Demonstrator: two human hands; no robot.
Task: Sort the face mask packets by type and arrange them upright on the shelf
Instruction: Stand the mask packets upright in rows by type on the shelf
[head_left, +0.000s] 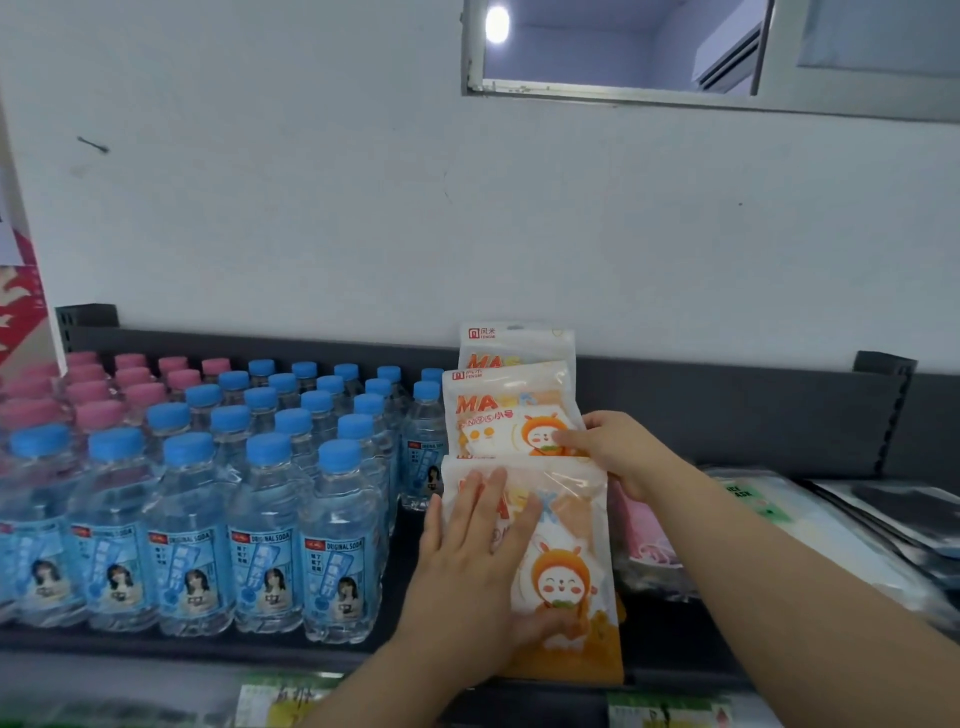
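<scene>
One packet (571, 587) under flat left hand (475, 556); right hand (615, 452) pinches another.

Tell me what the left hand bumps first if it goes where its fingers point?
Probably the middle orange packet, standing just behind the front packet that the left hand rests on; depth is hard to judge.

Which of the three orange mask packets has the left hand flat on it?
The front packet, nearest the camera: the left hand lies flat on its face. The right hand grips the middle packet at its right edge; no hand touches the back packet.
</scene>
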